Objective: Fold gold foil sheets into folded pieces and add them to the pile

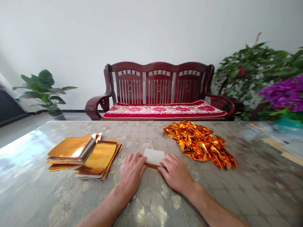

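Note:
A folded sheet of gold foil paper (153,157) lies on the table, its white back facing up and an orange edge showing along the near side. My left hand (131,173) holds its left end and my right hand (174,173) holds its right end, both pressing it against the tabletop. To the left of my hands are two stacks of gold foil sheets (71,149) (99,159), which partly overlap. A heap of folded gold foil pieces (199,143) lies to the right, a little beyond my right hand and not touching it.
The marble-patterned table (146,135) extends on all sides of my hands. Beyond its far edge stand a dark red wooden bench (158,83) with a red cushion (163,111) and a potted plant (42,91). Green foliage and purple flowers (284,96) rise at right.

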Demonstrator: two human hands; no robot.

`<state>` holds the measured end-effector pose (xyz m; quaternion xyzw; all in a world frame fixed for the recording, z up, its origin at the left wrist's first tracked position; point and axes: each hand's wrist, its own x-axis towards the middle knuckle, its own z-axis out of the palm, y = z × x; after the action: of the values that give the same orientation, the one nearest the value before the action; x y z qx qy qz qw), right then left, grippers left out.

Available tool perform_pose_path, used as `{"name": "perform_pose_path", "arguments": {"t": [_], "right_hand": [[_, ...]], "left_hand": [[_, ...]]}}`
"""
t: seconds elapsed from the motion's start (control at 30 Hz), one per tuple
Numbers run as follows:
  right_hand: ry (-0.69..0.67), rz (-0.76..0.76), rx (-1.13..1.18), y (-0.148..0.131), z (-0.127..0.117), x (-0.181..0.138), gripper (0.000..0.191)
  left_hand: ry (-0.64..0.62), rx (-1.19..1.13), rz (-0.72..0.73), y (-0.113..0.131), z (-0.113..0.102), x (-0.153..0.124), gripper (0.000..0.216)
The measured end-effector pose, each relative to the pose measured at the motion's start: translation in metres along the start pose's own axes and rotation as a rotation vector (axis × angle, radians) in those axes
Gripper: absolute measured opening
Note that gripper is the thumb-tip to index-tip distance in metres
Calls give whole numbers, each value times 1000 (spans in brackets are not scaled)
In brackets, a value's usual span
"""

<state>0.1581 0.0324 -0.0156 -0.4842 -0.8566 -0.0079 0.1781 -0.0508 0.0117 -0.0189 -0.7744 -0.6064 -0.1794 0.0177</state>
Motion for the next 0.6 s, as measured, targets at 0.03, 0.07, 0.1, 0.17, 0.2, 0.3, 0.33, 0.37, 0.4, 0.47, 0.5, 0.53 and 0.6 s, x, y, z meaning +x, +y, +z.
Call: {"name": "perform_pose_path", "arguments": {"t": [0.03,0.07,0.1,0.17,0.2,0.3,0.33,0.37,0.4,0.47,0.5,0.53,0.6], "right_hand": [[-5,-5,8,-3,-1,-1,16],[-10,-14,24,-7,-2,-2,19],[-20,-31,51,-10,-3,-3,22],[-53,-99,124,-16,-5,-5,27],[-74,-148,162,-18,-5,-5,28],[-122,-278,231,-21,-5,-7,30],[-127,-298,239,-22,-4,-7,29],[-127,-309,246,-22,-4,-8,28],[-122,-311,254,-22,-3,-8,28],[-91,-288,273,-22,-3,-8,28],[-62,-261,283,-21,-3,-8,29],[-25,-227,291,-19,-2,-7,29],[50,-176,296,-14,-1,-4,25]], "left_hand": [[15,-14,-9,-1,1,0,20],[21,-36,-18,-2,2,0,21],[18,-64,-23,-2,4,0,20],[-1,-124,-21,-3,7,1,19],[-9,-149,-18,-4,7,1,19],[-23,-193,-7,-1,5,2,21],[-29,-195,3,0,4,2,22],[-38,-191,19,2,2,2,24],[-45,-185,33,3,0,2,25],[-49,-178,45,6,-2,2,24],[-46,-178,43,7,-2,1,20],[-42,-179,41,7,-1,1,17],[-37,-178,53,7,2,-1,13]]}}
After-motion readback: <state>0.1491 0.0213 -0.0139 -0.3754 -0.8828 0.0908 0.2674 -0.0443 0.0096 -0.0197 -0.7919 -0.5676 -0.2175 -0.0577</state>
